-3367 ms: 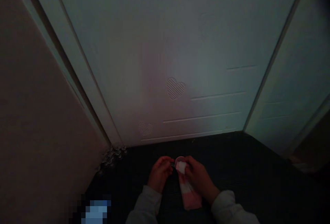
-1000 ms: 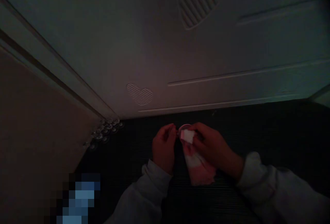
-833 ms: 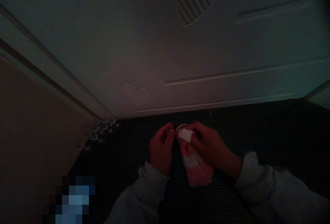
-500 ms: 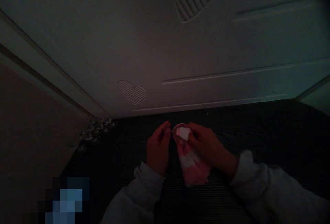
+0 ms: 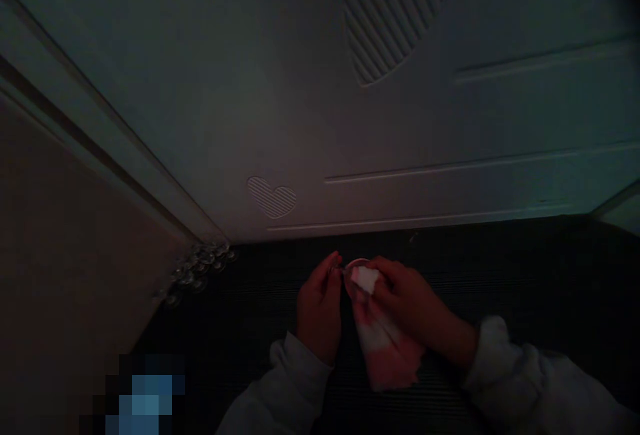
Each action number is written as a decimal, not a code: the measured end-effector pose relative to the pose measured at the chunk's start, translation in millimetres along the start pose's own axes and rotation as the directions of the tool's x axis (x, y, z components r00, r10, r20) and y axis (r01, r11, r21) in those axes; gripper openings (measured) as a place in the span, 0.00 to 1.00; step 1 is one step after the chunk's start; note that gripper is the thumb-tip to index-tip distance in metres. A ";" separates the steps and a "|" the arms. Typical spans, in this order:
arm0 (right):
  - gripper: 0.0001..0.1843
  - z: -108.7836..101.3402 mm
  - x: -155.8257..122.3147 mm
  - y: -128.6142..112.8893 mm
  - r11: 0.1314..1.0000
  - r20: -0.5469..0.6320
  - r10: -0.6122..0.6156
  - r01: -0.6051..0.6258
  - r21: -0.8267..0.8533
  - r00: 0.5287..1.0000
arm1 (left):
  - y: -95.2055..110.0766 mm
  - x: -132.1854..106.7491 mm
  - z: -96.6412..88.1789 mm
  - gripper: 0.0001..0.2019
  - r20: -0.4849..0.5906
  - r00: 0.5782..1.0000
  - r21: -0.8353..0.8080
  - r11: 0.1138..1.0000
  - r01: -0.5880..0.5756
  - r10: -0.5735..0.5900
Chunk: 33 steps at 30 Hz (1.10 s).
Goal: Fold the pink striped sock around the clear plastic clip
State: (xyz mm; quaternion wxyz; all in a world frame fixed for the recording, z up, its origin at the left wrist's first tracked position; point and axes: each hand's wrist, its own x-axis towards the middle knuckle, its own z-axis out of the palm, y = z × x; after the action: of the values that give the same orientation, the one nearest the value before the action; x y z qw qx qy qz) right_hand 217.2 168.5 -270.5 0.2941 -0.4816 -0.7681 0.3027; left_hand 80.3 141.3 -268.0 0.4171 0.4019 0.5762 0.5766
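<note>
Between my hands is a clear, round suction cup point(image 5: 358, 261), with its rim showing above a cloth. My left hand point(image 5: 319, 318) pinches the small knob or hook end at its left side. A pink and white cloth point(image 5: 389, 355) is gripped in my right hand point(image 5: 407, 291), whose fingers press a white fold of it into the cup. The rest of the cloth hangs down toward me over the dark surface. Dim light hides the fine detail of the cup and fingertips.
A heap of several clear suction cups point(image 5: 203, 266) lies in the corner at the left. Behind my hands rises a pale panel point(image 5: 280, 121) with embossed hearts and ridges. A tiny scrap point(image 5: 413, 237) rests on the dark ribbed surface point(image 5: 270, 281) near the panel.
The whole view has shifted, so everything appears lower and slightly to the right. Both hands keep their hold, and the right fingers have moved slightly with the cloth on the cup.
</note>
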 end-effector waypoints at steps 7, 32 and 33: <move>0.16 1.7 -0.7 1.6 0.999 -0.019 -0.033 0.034 0.039 0.999 | 0.2 -1.0 -1.9 0.10 -0.016 1.000 0.030 0.999 -0.010 0.011; 0.10 -3.0 1.1 -0.5 0.998 -0.027 0.014 -0.012 0.066 1.000 | 2.0 -3.8 -0.8 0.08 -0.054 0.997 0.024 0.999 -0.047 0.048; 0.10 -2.8 1.0 -0.4 0.999 -0.019 0.009 -0.008 0.052 1.000 | 2.4 -3.9 -0.6 0.08 -0.057 0.997 0.025 0.999 -0.047 0.048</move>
State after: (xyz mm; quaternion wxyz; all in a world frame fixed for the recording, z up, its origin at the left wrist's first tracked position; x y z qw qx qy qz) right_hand 218.7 169.8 -268.2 0.3124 -0.4801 -0.7550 0.3192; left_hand 81.0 137.5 -265.5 0.3817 0.4037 0.5851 0.5907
